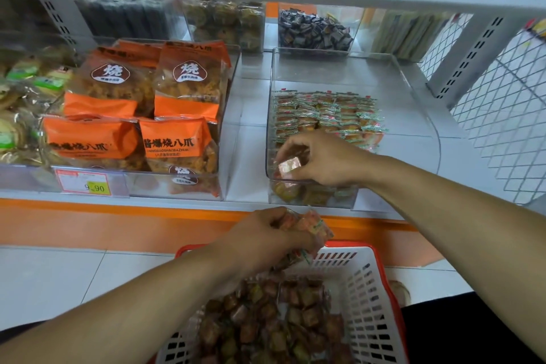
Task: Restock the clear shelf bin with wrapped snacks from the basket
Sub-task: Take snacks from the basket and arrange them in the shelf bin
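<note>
Two bare hands work between a basket and a shelf in the head view. The right hand (320, 161) reaches over the front wall of the clear shelf bin (413, 103), fingers pinched on one small wrapped snack (288, 168) held just inside the bin's front left corner. Behind it, rows of wrapped snacks (328, 115) lie side by side on the bin floor, filling its middle part; the back of the bin is bare. More snacks show through the front wall below the hand. The left hand (266, 235) is closed around a bunch of snacks (310, 230), held above the basket's far rim, just below the orange shelf edge (118, 210). The white basket (363, 284) with a red rim sits low in front of the person, holding a heap of the same small packets. Left of the clear bin, another bin holds large orange bags (174, 139) with a price tag (84, 183) on its front.
</note>
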